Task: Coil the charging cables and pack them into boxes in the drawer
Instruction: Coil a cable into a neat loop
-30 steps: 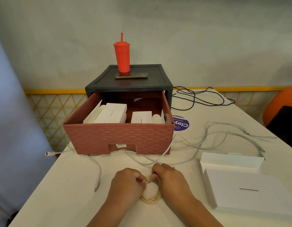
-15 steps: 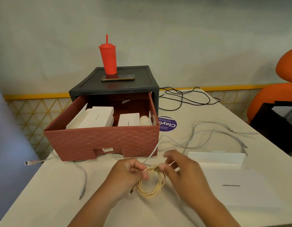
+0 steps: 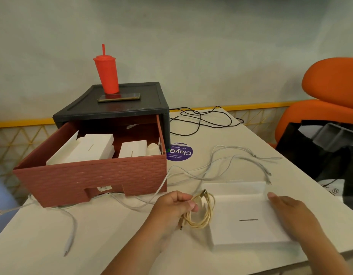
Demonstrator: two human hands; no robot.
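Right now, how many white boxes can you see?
3 clear ones: a large box and a smaller box side by side in the drawer, and a flat box on the table by the right hand. More may be hidden in the drawer.

head-worn view, forward and down

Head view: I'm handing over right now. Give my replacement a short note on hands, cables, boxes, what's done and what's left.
Left hand grips the coiled yellow cable just left of the white box on the table.
Right hand lies flat, fingers straight, on that box's right side.
The red drawer stands open with other white boxes inside.
Done: yellow cable coiled.
Left: box it, put the box in the drawer, then coil the loose white cables.
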